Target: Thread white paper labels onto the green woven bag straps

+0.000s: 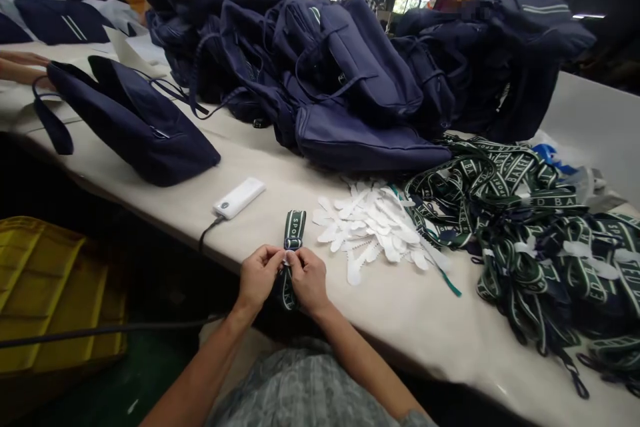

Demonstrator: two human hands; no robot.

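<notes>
At the table's near edge lies a folded dark green webbing strap (295, 221) with white lettering and white edge stripes. Its lower loop hangs past the edge. My left hand (259, 279) and my right hand (309, 280) meet over its middle, thumbs and fingers pinched together. Between the fingertips a small bit of a white strip tie (287, 255) shows; most of it is hidden by the fingers. Just right of my hands is a loose heap of white strip ties (375, 223), with toothed stems and rounded ends.
Bundled straps (530, 253) cover the table's right side. Navy bags (350, 73) are piled at the back. A white power bank (240, 198) with a cable lies left of my hands. Another navy bag (140, 120) stands near a co-worker's hand (23, 68). A yellow crate (55, 293) is lower left.
</notes>
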